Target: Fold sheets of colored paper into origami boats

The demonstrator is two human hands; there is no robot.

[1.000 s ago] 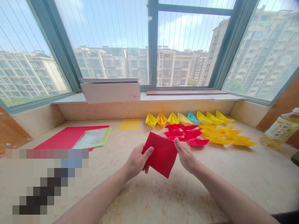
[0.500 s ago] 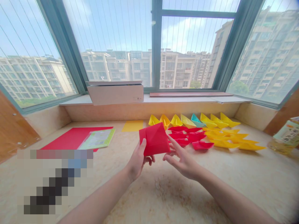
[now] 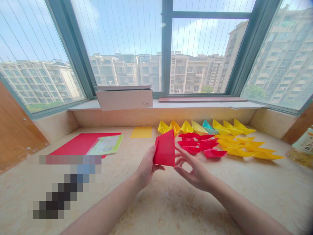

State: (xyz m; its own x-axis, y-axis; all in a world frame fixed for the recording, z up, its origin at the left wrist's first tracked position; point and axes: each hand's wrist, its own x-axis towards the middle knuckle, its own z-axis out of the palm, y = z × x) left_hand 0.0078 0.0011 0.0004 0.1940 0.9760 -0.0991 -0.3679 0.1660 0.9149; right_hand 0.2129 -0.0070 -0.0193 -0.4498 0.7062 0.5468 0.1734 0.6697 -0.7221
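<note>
A piece of folded red paper point(image 3: 164, 150) is held up above the countertop, turned partly edge-on with its right edge towards my right hand. My left hand point(image 3: 147, 166) grips its left side, thumb in front and fingers curled behind and below. At the right edge, the fingertips of my right hand point(image 3: 194, 170) touch the paper, thumb and fingers bent into a pinch near the lower corner. Just beyond lie several red paper boats point(image 3: 215, 153), partly hidden by the folded paper and my fingers.
Several yellow paper boats point(image 3: 254, 152) and one teal boat point(image 3: 209, 127) line the back right. A yellow sheet point(image 3: 141, 132), large red sheets point(image 3: 70, 143) and a green-edged packet point(image 3: 106, 145) lie left. A bottle point(image 3: 302, 147) stands far right; a white box point(image 3: 124, 99) rests on the sill.
The folded red paper has turned from a tilted, flat-facing pose to partly edge-on. My right hand left its upper corner and now has fingertips at the right edge. The view has shifted slightly left.
</note>
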